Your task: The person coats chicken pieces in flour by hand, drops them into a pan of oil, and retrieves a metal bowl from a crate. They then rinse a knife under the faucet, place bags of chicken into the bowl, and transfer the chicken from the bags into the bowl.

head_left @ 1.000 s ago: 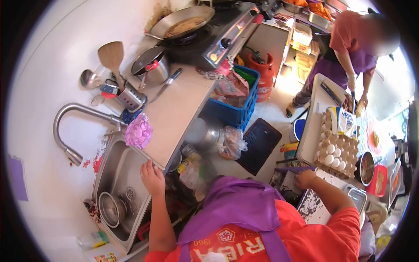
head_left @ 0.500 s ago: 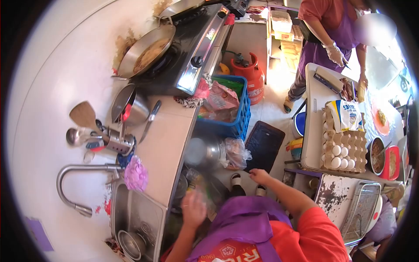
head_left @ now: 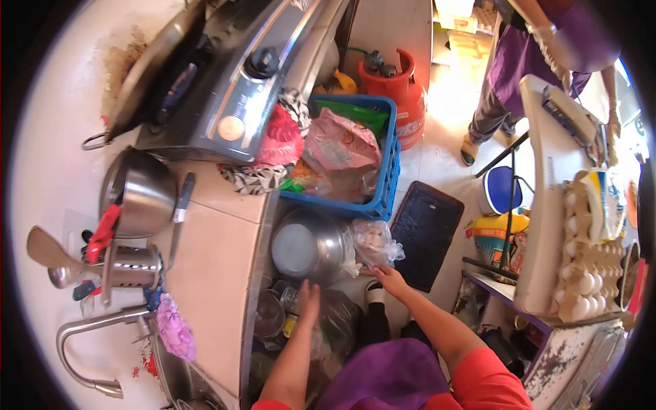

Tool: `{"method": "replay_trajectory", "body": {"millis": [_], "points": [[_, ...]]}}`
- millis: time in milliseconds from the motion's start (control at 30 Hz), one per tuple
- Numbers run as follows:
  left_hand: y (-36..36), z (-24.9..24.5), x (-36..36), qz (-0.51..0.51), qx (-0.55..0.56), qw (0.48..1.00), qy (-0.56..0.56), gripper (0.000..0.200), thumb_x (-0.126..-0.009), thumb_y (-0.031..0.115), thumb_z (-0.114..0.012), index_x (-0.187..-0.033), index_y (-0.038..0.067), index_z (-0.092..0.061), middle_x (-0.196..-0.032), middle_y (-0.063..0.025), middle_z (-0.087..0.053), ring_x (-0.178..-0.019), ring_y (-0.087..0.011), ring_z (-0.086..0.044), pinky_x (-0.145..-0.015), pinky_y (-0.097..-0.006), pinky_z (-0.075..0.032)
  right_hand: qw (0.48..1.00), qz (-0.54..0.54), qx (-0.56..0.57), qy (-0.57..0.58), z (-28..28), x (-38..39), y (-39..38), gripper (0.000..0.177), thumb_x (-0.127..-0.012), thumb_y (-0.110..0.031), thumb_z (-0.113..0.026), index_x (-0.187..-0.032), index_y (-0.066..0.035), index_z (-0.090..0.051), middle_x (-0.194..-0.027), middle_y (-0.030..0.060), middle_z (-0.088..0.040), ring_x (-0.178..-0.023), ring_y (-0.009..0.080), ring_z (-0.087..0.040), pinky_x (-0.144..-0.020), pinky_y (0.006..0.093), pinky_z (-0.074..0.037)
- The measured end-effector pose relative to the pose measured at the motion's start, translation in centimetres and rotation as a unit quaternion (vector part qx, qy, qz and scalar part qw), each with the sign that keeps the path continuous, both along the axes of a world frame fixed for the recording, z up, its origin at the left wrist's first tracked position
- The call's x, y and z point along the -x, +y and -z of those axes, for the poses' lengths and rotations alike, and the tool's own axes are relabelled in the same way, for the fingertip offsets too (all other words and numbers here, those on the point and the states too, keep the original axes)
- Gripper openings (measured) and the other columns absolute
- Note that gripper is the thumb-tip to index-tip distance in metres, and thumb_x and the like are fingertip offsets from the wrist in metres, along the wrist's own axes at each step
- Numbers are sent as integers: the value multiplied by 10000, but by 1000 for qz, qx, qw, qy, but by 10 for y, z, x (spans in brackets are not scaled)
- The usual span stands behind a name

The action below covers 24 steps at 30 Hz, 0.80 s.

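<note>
Reaching down looks like the step, with the left hand (head_left: 309, 305) open and empty at the near side of the steel bowl (head_left: 311, 246), and the right hand (head_left: 392, 279), its grip too unclear to tell, by the plastic bag (head_left: 374, 244) just right of that bowl, so holding calls for closed fingers.

The person's bare left hand (head_left: 309, 301) is raised away from the body, fingers extended forward and close together, its outline slightly blurred. The bare left forearm (head_left: 292, 352) runs almost straight out behind it. The bare right hand (head_left: 389, 279) lies a little farther forward, turned inward, fingers pointing toward the left; whether they grip cannot be told. The bare right forearm (head_left: 430, 313) slants inward from a short red fabric sleeve (head_left: 488, 376). Both hands are apart, neither touching the other.
</note>
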<state>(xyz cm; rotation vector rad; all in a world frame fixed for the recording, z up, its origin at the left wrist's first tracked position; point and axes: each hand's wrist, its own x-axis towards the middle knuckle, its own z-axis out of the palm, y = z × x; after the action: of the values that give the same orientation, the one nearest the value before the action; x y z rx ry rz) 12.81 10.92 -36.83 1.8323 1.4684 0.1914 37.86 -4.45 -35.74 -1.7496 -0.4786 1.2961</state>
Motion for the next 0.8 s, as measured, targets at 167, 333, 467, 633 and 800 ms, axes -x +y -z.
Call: {"method": "replay_trajectory", "body": {"millis": [167,333,467,633,800], "points": [[74,122,81,-169,-33,982,-83,565,-870,334,-557,-1260,-46,-404,-1133,-159,-550,-1034,-244,-520,-913,-330,-380,999,41,-23,18,149,33,76,530,-876,-390,-489,-1210,21,-480,-1060,168,-604,-1009,251,-565,-872,318,-413],[87,52,23,-286,97,952,-52,623,-862,429,-535,-1305,24,-368,-1238,-119,-467,-1099,-205,-449,-900,-316,-366,998,-42,-6,35,129,24,126,619,-854,-434,-480,-1274,17,-420,-1199,216,-521,-1137,316,-488,-955,346,-358],[136,80,43,-403,55,909,-90,734,-824,601,-452,-1331,80,-345,-1335,-99,-364,-1186,-234,-370,-922,-411,-329,997,-41,30,59,157,19,147,646,-844,-452,-466,-1289,12,-404,-1270,230,-459,-1208,342,-416,-1003,366,-312],[201,108,65,-453,181,856,-170,849,-823,663,-368,-1413,90,-161,-1467,-180,-109,-1364,-321,-64,-1082,-441,-98,999,-26,30,1,211,27,158,614,-858,-426,-465,-1286,9,-400,-1275,228,-450,-1187,346,-434,-986,376,-330],[242,134,86,-408,226,880,-90,874,-815,686,-345,-1420,93,-130,-1469,-182,-99,-1365,-321,-52,-1074,-475,-84,1000,-8,-5,-27,243,26,168,568,-863,-398,-468,-1276,-13,-406,-1248,232,-466,-1143,378,-461,-956,412,-361]]}}
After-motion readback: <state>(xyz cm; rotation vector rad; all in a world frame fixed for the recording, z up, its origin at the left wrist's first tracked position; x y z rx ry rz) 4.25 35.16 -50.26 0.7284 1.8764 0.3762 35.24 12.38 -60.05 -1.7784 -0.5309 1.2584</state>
